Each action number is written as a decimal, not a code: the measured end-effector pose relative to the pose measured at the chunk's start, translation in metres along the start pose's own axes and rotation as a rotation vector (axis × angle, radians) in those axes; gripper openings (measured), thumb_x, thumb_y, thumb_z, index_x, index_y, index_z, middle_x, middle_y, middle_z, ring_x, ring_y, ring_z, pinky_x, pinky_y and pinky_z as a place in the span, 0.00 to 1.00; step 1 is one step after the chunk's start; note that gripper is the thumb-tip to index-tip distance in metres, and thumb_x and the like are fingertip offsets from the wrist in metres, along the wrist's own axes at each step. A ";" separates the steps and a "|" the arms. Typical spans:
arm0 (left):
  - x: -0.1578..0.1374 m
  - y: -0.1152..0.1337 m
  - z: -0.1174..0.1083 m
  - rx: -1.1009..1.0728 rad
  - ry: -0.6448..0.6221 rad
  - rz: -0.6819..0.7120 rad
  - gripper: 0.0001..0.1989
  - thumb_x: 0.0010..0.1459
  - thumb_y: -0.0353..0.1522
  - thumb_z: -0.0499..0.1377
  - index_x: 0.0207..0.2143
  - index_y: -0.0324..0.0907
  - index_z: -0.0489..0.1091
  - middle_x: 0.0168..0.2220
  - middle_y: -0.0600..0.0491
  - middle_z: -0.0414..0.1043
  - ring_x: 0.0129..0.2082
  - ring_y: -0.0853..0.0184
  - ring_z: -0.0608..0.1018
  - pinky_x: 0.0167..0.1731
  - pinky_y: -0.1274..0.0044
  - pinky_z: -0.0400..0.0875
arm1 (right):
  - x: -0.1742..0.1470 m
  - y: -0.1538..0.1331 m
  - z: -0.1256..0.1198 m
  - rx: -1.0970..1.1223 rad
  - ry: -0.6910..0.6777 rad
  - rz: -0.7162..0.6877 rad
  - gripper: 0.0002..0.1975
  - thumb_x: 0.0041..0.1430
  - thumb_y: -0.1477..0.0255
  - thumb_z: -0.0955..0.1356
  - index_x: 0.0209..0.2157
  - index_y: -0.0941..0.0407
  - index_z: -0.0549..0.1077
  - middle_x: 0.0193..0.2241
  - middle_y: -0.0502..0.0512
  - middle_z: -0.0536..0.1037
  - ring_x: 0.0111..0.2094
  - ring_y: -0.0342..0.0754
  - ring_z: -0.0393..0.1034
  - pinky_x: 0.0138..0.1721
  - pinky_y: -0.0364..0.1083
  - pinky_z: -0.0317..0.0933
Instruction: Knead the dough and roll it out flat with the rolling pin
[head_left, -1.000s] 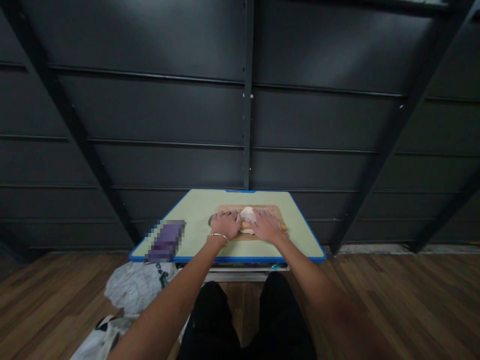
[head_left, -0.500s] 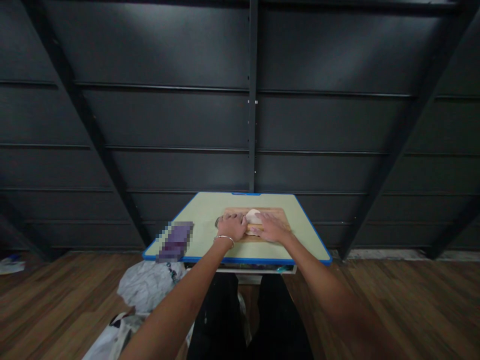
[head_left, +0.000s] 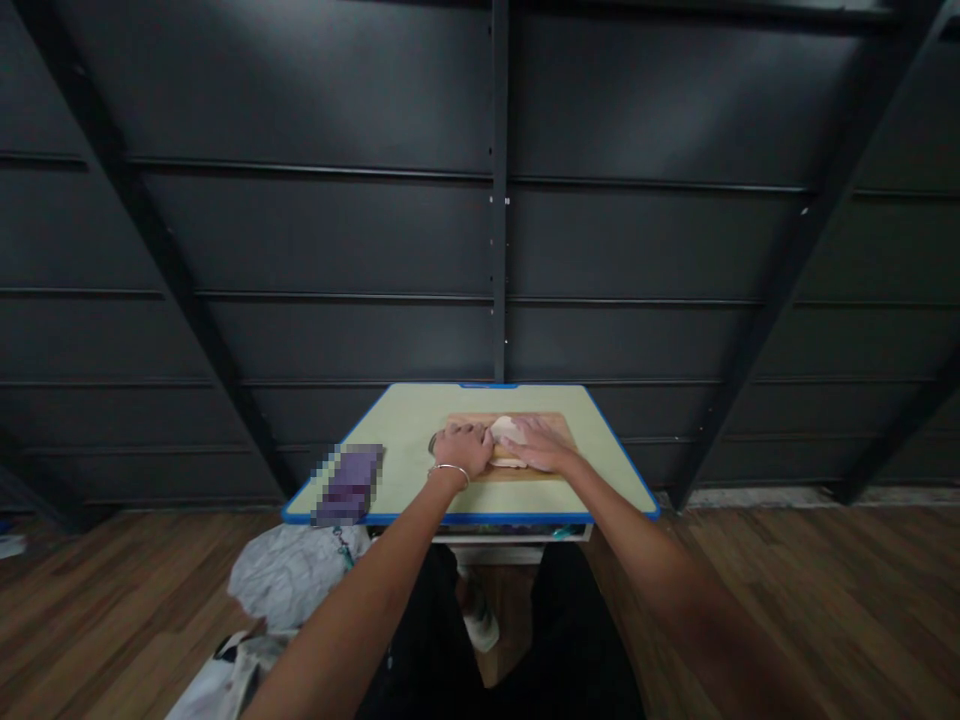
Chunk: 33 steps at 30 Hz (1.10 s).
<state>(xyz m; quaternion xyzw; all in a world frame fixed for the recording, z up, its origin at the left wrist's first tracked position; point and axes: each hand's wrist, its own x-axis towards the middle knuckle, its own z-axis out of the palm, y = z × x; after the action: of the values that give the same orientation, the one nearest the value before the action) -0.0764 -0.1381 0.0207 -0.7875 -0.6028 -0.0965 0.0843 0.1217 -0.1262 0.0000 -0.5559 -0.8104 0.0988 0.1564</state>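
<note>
A wooden rolling pin (head_left: 507,452) lies across a flattened piece of pale dough (head_left: 507,430) on a wooden board (head_left: 536,473). My left hand (head_left: 464,447), with a bracelet at its wrist, is closed over the pin's left part with its fingers curled. Just beyond its knuckles a small dark thing (head_left: 433,443) shows, too small to name. My right hand (head_left: 538,446) lies over the right part of the pin, fingers stretched forward and touching the dough. Both palms hide much of the pin.
The board lies on a pale green table (head_left: 405,420) with a blue rim. A blurred purple thing (head_left: 352,480) sits at its left corner. White crumpled bags (head_left: 289,578) are below left. Dark metal panels (head_left: 330,340) stand behind, and a shoe (head_left: 482,628) shows beneath.
My right hand has moved slightly forward with the pin over the dough. My legs have spread apart, and a shoe now shows between them. The view has shifted slightly.
</note>
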 end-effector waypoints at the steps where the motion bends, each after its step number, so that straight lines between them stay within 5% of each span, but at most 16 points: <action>1: 0.000 0.000 0.000 0.004 -0.008 0.001 0.25 0.71 0.41 0.41 0.51 0.43 0.75 0.53 0.41 0.76 0.54 0.49 0.74 0.50 0.58 0.66 | 0.000 0.000 0.000 -0.012 -0.006 0.009 0.43 0.68 0.44 0.55 0.71 0.60 0.54 0.70 0.65 0.56 0.71 0.58 0.47 0.68 0.53 0.41; 13: 0.012 -0.001 -0.017 -0.019 -0.216 0.079 0.29 0.71 0.42 0.37 0.58 0.45 0.72 0.57 0.42 0.75 0.55 0.50 0.77 0.51 0.58 0.70 | 0.002 -0.008 -0.008 -0.122 0.011 0.017 0.40 0.69 0.44 0.54 0.68 0.58 0.60 0.67 0.65 0.64 0.66 0.59 0.57 0.66 0.53 0.46; 33: 0.019 -0.005 -0.007 -0.021 -0.182 0.108 0.25 0.71 0.41 0.39 0.55 0.45 0.72 0.60 0.43 0.73 0.59 0.51 0.74 0.53 0.57 0.68 | 0.007 -0.006 -0.008 -0.126 0.029 0.026 0.40 0.69 0.44 0.51 0.66 0.58 0.63 0.65 0.66 0.67 0.66 0.58 0.58 0.66 0.53 0.48</action>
<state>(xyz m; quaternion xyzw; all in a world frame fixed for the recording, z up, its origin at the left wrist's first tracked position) -0.0769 -0.1212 0.0327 -0.8253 -0.5635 -0.0262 0.0262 0.1173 -0.1222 0.0101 -0.5767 -0.8052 0.0415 0.1316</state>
